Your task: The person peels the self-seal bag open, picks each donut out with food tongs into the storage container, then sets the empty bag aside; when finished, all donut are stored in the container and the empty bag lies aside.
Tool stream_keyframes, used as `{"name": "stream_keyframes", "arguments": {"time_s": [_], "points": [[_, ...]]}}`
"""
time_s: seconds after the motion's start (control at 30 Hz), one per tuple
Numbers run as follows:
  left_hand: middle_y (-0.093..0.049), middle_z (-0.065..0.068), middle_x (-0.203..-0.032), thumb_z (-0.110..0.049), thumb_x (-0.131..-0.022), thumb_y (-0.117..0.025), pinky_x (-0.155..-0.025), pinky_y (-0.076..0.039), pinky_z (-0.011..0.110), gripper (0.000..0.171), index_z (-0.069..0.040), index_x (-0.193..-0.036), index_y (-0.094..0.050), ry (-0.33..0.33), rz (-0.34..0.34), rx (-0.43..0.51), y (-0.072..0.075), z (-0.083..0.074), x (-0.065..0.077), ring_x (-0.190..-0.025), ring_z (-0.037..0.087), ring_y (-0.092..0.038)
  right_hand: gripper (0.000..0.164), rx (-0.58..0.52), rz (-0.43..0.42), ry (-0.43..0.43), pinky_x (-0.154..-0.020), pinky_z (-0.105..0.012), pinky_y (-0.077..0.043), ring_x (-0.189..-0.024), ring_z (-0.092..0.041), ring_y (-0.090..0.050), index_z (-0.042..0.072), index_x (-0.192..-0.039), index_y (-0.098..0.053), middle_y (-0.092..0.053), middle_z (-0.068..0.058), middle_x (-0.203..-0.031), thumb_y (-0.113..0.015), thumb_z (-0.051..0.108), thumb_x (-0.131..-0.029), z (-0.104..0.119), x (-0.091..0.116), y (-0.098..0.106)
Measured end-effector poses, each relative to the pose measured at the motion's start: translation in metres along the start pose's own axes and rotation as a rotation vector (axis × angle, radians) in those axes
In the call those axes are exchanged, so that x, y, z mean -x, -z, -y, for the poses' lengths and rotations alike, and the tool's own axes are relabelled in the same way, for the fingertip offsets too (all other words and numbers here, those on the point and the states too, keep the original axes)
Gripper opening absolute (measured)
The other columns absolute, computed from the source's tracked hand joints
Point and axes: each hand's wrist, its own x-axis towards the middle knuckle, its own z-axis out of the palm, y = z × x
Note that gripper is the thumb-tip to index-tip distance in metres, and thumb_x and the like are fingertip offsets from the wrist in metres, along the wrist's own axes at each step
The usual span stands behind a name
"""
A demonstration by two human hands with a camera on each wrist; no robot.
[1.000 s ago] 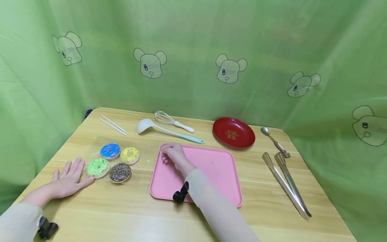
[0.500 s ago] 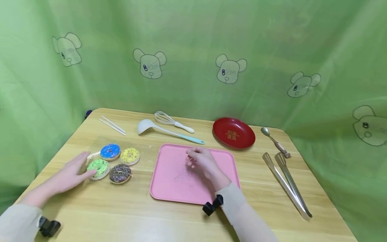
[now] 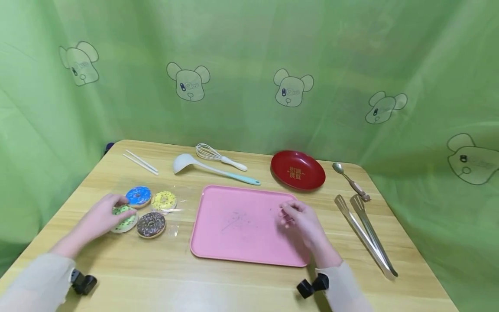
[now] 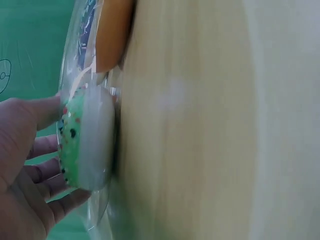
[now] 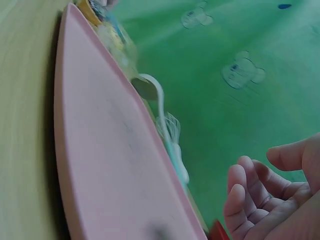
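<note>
My left hand [image 3: 103,216] grips the green doughnut [image 4: 75,140], thumb and fingers spread round its edge over clear plastic wrap. The doughnut has dark sprinkles and a pale base. Beside it lie a blue doughnut [image 3: 138,196], a yellow doughnut [image 3: 163,200] and a brown doughnut [image 3: 151,224], with the clear wrap [image 3: 174,229] around them. Above the right side of the pink tray [image 3: 234,203] hovers my right hand [image 3: 302,221], its fingers loosely curled with nothing visible in them. In the right wrist view its thumb stands apart from the fingers.
Along the back lie white chopsticks [image 3: 140,162], a ladle [image 3: 212,168], a whisk [image 3: 222,158], a red plate [image 3: 312,175] and a spoon [image 3: 351,181]. Metal tongs [image 3: 364,234] lie at the right. A green curtain [image 3: 241,121] hangs behind the table.
My right hand has moved right across the tray, from its left part to above its right side. My left hand has lifted from flat on the table and closed round the green doughnut.
</note>
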Motion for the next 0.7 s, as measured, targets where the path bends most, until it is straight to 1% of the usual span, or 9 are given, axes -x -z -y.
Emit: {"name": "stream_keyframes", "arguments": {"time_s": [0.1,0.2,0.3,0.37,0.47,0.53,0.6,0.63,0.7], "points": [[-0.059,0.023,-0.097,-0.024,-0.085,-0.068,-0.083,-0.044,0.057,0.034,0.006,-0.099,-0.059,0.009,-0.033,0.025,-0.002,0.0,-0.003,-0.092,0.039,-0.055,0.026,-0.005,-0.03,0.005,-0.061,-0.025,-0.052,-0.069,-0.016,-0.059,-0.006,-0.104,-0.055,-0.063,-0.009,-0.083,-0.06,0.016,-0.091,-0.001,0.01,0.018],[-0.062,0.016,-0.09,-0.015,-0.084,-0.068,-0.08,-0.046,0.053,0.019,0.001,-0.092,-0.062,0.016,-0.061,0.052,-0.004,0.0,-0.003,-0.087,0.033,-0.056,0.026,-0.014,-0.048,0.026,-0.062,-0.025,-0.052,-0.068,-0.015,-0.06,-0.007,-0.104,-0.055,-0.063,-0.007,-0.082,-0.059,0.016,-0.091,-0.007,0.017,0.038],[-0.062,0.012,-0.087,-0.012,-0.085,-0.067,-0.078,-0.047,0.051,0.012,-0.002,-0.089,-0.063,0.022,-0.076,0.075,-0.004,0.001,-0.003,-0.085,0.03,-0.057,0.024,-0.034,-0.058,0.071,-0.06,-0.025,-0.053,-0.067,-0.013,-0.061,-0.003,-0.103,-0.058,-0.064,-0.005,-0.08,-0.06,0.017,-0.091,-0.02,0.019,0.061],[-0.063,0.011,-0.087,-0.014,-0.086,-0.066,-0.078,-0.047,0.05,0.011,-0.003,-0.088,-0.064,0.028,-0.077,0.082,-0.003,0.001,-0.004,-0.085,0.03,-0.057,0.025,-0.032,-0.081,0.084,-0.06,-0.025,-0.053,-0.066,-0.013,-0.061,-0.003,-0.103,-0.059,-0.065,-0.004,-0.08,-0.061,0.019,-0.091,-0.025,0.022,0.076],[-0.063,0.014,-0.09,-0.015,-0.089,-0.064,-0.081,-0.046,0.053,0.014,-0.001,-0.09,-0.063,0.024,-0.078,0.1,-0.003,0.002,-0.003,-0.088,0.034,-0.057,0.021,-0.044,-0.126,0.083,-0.06,-0.025,-0.054,-0.066,-0.013,-0.062,0.001,-0.099,-0.062,-0.065,-0.003,-0.079,-0.062,0.02,-0.09,-0.027,0.031,0.096],[-0.063,0.016,-0.092,-0.016,-0.09,-0.062,-0.083,-0.045,0.055,0.016,0.0,-0.092,-0.063,0.014,-0.093,0.118,-0.004,0.003,-0.002,-0.091,0.036,-0.057,0.021,-0.023,-0.166,0.061,-0.06,-0.025,-0.053,-0.067,-0.014,-0.062,0.0,-0.1,-0.061,-0.065,-0.003,-0.08,-0.061,0.02,-0.091,-0.026,0.039,0.109],[-0.061,0.018,-0.095,-0.016,-0.091,-0.06,-0.085,-0.043,0.058,0.017,0.001,-0.094,-0.062,0.007,-0.11,0.149,-0.004,0.003,-0.001,-0.095,0.039,-0.055,0.019,-0.038,-0.178,0.062,-0.06,-0.024,-0.053,-0.067,-0.013,-0.062,0.004,-0.1,-0.062,-0.065,-0.001,-0.08,-0.061,0.02,-0.091,-0.039,0.038,0.132],[-0.061,0.019,-0.096,-0.017,-0.092,-0.06,-0.086,-0.042,0.059,0.019,0.001,-0.095,-0.061,0.008,-0.121,0.159,-0.004,0.003,0.0,-0.097,0.04,-0.054,0.02,-0.042,-0.184,0.056,-0.06,-0.024,-0.053,-0.068,-0.013,-0.062,0.003,-0.102,-0.061,-0.065,-0.001,-0.081,-0.061,0.021,-0.091,-0.047,0.036,0.145],[-0.06,0.02,-0.099,-0.019,-0.093,-0.058,-0.087,-0.04,0.061,0.021,0.001,-0.098,-0.06,0.01,-0.143,0.182,-0.003,0.002,0.001,-0.1,0.039,-0.052,0.02,-0.033,-0.215,0.053,-0.061,-0.024,-0.054,-0.068,-0.011,-0.063,0.008,-0.102,-0.061,-0.065,0.0,-0.083,-0.062,0.024,-0.09,-0.066,0.029,0.172]]}}
